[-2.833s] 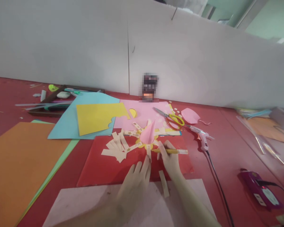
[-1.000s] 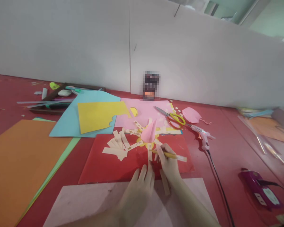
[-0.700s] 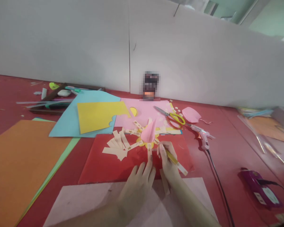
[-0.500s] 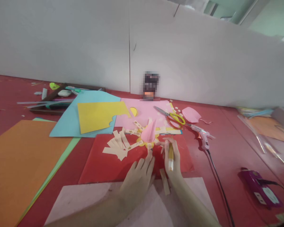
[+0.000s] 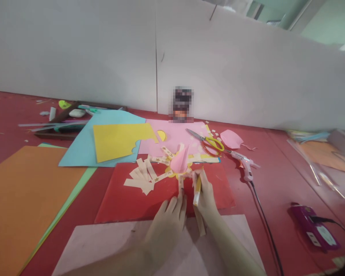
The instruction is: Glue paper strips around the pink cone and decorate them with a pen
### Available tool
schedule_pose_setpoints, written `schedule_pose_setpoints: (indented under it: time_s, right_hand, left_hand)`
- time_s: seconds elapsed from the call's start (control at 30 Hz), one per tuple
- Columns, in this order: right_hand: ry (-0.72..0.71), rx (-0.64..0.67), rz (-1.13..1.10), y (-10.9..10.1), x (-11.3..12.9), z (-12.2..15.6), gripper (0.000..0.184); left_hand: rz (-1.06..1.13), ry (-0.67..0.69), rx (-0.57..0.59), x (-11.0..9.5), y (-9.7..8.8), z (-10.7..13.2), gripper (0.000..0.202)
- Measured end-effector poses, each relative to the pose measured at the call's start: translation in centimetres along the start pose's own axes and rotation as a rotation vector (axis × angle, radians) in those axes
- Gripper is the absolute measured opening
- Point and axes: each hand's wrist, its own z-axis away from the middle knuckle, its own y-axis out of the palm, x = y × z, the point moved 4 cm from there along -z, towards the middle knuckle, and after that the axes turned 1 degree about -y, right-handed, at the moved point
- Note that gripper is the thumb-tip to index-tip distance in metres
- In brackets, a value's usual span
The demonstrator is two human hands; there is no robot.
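My right hand (image 5: 204, 194) is closed around a yellow pen (image 5: 197, 188), its tip up near the yellow centre of a paper craft (image 5: 176, 172). That craft has a pink paper cone (image 5: 180, 160) and several cream strips (image 5: 142, 179) fanning out over a red sheet (image 5: 126, 203). My left hand (image 5: 168, 218) lies flat with fingers stretched, its fingertips pressing the lower cream strip (image 5: 180, 184) just left of the pen. Another loose cream strip (image 5: 200, 226) lies under my right wrist.
Yellow-handled scissors (image 5: 209, 142) and a glue gun (image 5: 245, 166) with its cord lie to the right. Yellow (image 5: 117, 142), blue (image 5: 83, 149), pink (image 5: 175, 134) and orange (image 5: 23, 199) sheets cover the table. A tool tray (image 5: 63, 128) sits far left, a purple power strip (image 5: 314, 230) at right.
The pen has swung in my right hand from lying sideways to the right to standing nearly upright. My left hand has stayed on the strip.
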Motion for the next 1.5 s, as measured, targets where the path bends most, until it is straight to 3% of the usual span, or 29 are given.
schedule_pose_setpoints:
  time_s: [0.23,0.53,0.87,0.93,1.07,1.23,1.3,1.4,1.5]
  right_hand:
    - [-0.035,0.014,-0.006,0.0,0.5,-0.1,0.007]
    - [-0.002,0.013,0.055,0.1,0.1,-0.1,0.013]
    - [-0.013,-0.006,0.029,0.1,0.3,-0.2,0.019]
    - [-0.019,-0.057,-0.041,0.0,0.3,0.0,0.018]
    - [0.053,-0.288,-0.302,-0.9,-0.1,0.9,0.028]
    - [0.087,-0.071,-0.435,-0.2,0.3,1.0,0.046]
    - [0.1,-0.014,-0.421,0.2,0.2,0.8,0.045]
    - [0.138,0.034,-0.383,0.6,-0.3,0.4,0.035]
    - [0.148,-0.008,-0.336,0.7,-0.6,0.1,0.033]
  left_hand:
    - [-0.025,0.028,-0.048,-0.4,-0.2,0.5,0.043]
    - [-0.053,0.0,-0.233,-0.5,-0.9,0.6,0.041]
    - [-0.061,0.009,-0.252,-0.6,-0.8,0.8,0.041]
    - [-0.062,0.025,-0.242,-0.6,-0.6,0.8,0.041]
    - [-0.078,0.036,-0.202,-0.7,-0.3,0.8,0.04]
    - [-0.074,0.047,-0.222,-0.9,-0.3,0.8,0.037]
    - [-0.065,0.041,-0.225,-0.8,-0.3,0.8,0.037]
    - [-0.059,0.043,-0.21,-0.8,-0.3,0.8,0.037]
    - [-0.056,0.049,-0.199,-0.7,-0.3,0.8,0.037]
